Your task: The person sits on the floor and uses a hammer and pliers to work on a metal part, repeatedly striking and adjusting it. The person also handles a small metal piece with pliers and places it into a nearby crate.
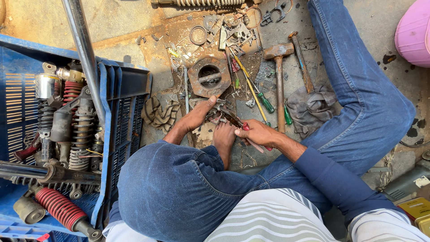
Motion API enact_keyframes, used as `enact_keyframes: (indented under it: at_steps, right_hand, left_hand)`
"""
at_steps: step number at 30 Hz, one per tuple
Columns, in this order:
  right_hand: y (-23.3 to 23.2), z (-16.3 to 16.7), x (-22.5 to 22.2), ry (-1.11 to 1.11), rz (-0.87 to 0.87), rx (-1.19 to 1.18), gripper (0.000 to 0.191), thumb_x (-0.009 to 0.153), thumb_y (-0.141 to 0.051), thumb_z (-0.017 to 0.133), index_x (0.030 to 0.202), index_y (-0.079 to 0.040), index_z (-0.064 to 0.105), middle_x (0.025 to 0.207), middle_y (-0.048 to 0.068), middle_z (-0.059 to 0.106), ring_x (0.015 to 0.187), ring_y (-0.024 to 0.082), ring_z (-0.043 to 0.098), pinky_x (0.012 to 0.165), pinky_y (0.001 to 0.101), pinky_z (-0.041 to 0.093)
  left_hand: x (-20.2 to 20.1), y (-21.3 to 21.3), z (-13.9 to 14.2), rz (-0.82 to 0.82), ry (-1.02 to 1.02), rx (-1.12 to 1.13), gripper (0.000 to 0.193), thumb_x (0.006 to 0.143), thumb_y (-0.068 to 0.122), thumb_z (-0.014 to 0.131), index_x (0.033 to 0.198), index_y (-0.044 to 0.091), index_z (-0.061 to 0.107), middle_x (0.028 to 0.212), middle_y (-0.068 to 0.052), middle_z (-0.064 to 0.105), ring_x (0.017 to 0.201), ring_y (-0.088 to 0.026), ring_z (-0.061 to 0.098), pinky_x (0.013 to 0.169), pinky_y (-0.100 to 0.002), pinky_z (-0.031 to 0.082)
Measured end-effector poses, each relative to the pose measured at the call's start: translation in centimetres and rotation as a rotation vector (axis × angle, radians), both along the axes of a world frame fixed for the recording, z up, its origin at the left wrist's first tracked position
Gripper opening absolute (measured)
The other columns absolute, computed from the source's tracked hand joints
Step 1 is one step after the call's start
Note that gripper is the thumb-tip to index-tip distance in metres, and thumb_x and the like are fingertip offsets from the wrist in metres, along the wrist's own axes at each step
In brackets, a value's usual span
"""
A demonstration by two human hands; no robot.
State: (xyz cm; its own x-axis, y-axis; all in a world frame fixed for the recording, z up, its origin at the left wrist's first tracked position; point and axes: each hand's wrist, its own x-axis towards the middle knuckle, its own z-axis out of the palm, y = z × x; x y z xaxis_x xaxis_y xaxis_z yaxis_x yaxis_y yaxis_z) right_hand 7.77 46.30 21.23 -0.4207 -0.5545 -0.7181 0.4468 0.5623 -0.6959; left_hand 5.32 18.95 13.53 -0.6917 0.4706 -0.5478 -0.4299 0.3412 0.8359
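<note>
Right hand (257, 133) fingers grip red-handled pliers (239, 123), jaws on a small metal part (215, 110) (detail unclear). Left hand (197, 115) fingers pinch that part above the bare foot (224, 136), near the rusty round flange (209, 76) on the floor.

- Blue crate (127, 85) at nine o'clock, packed with shock absorbers (74, 130), one red-sprung (58, 207).
- Hammer (279, 67) at one o'clock, beside a grey rag (309, 110).
- Green-handled screwdriver (264, 101) just left of the hammer.
- Round rusty metal part (209, 77) at twelve.
- Pink tub (414, 33) at two.
</note>
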Motion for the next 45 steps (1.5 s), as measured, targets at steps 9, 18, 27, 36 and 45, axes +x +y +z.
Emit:
enact_keyframes:
  at_steps: [9,18,27,36,45]
  right_hand:
    - [-0.8,-0.7,0.8,-0.054,-0.162,-0.016,0.028,0.1,-0.028,0.06,0.088,-0.002,0.058,0.066,0.004,0.058,0.056,0.015,0.058,0.051,0.0341,0.047]
    - [-2.5,-2.6,2.2,-0.22,-0.395,-0.082,0.024,0.101,-0.021,0.061,0.09,0.001,0.06,0.068,0.005,0.059,0.056,0.016,0.059,0.052,0.0346,0.051]
    - [-2.1,-0.4,0.5,0.022,-0.155,0.071,0.021,0.099,-0.022,0.061,0.109,-0.004,0.061,0.079,0.007,0.071,0.071,0.016,0.072,0.065,0.0344,0.057]
    - [-0.8,-1.6,0.9,-0.001,-0.105,0.016,0.019,0.098,-0.019,0.063,0.099,0.0,0.065,0.08,0.005,0.074,0.074,0.015,0.075,0.068,0.0343,0.059]
    - [-0.5,2.2,0.2,-0.022,-0.156,0.031,0.035,0.103,-0.031,0.06,0.095,0.002,0.06,0.067,0.008,0.063,0.054,0.017,0.06,0.048,0.0353,0.048]
  left_hand:
    - [-0.1,1.4,1.7,0.07,0.336,-0.076,0.078,0.107,0.065,0.026,0.093,-0.003,0.06,0.081,-0.016,0.059,0.077,-0.029,0.052,0.074,-0.045,0.046]
    - [-0.1,2.1,6.3,0.039,0.719,-0.299,0.062,0.109,0.056,0.028,0.113,0.001,0.056,0.093,-0.023,0.062,0.089,-0.043,0.062,0.076,-0.05,0.048]
    - [-0.8,1.4,6.1,0.0,0.675,-0.272,0.064,0.109,0.059,0.031,0.112,0.002,0.059,0.093,-0.018,0.061,0.093,-0.04,0.063,0.08,-0.049,0.049]
    - [-1.4,1.7,8.3,-0.174,0.844,-0.326,0.052,0.103,0.052,0.049,0.114,0.003,0.06,0.1,-0.019,0.062,0.097,-0.041,0.061,0.081,-0.049,0.049]
    - [-2.5,3.0,11.9,-0.166,0.929,-0.285,0.05,0.089,0.044,0.067,0.116,0.003,0.063,0.098,-0.017,0.062,0.094,-0.04,0.061,0.078,-0.047,0.049]
